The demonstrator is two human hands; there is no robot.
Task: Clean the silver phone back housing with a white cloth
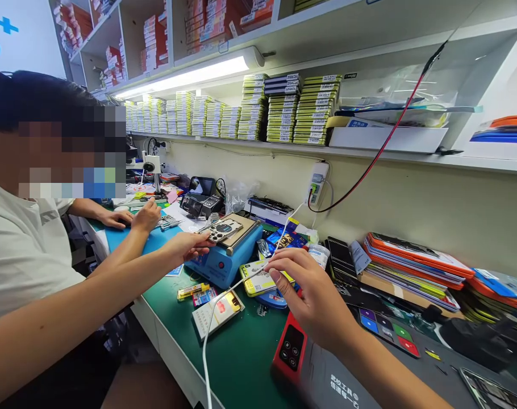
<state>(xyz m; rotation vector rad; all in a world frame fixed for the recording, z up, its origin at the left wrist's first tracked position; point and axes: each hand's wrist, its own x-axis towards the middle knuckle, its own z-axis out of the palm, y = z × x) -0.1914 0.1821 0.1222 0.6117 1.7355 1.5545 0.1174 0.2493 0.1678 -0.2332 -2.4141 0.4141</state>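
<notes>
My left hand reaches out at centre left, its thumb and fingers closed on the edge of a phone back housing. The housing, with a round ring and camera holes, is over the tan top plate of a blue machine. At centre right, my right hand is closed in a pinch on a white cable. This cable runs from the wall socket strip down past the bench edge. A yellow-green box lies just behind my right fingertips.
A person sits at the left, both hands over a blue mat. A cigarette pack lies on the green bench. A red-and-grey device is under my right forearm, with stacked flat packages behind. Shelves hang above.
</notes>
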